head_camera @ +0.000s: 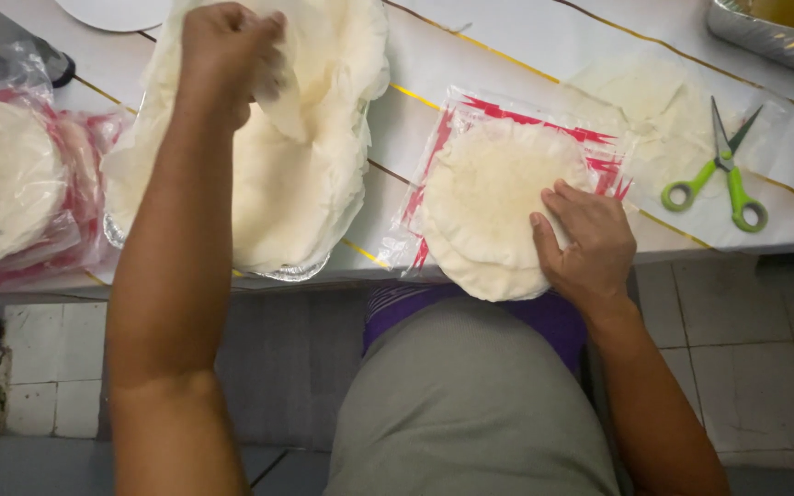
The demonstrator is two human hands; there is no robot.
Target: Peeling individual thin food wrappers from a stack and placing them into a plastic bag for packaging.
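Tortillas (493, 197) overhang table edge (360, 266) under right hand (585, 243).

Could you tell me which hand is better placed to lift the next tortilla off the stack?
Probably the right hand: it rests flat on the stack, while the left hand grips a tortilla over the tray.

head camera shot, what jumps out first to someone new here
The big heap of pale flatbreads in a foil tray at upper left, with the left hand pinching one sheet. At centre, the right hand rests flat on a smaller flatbread stack on its red-printed wrapper; green scissors lie right.
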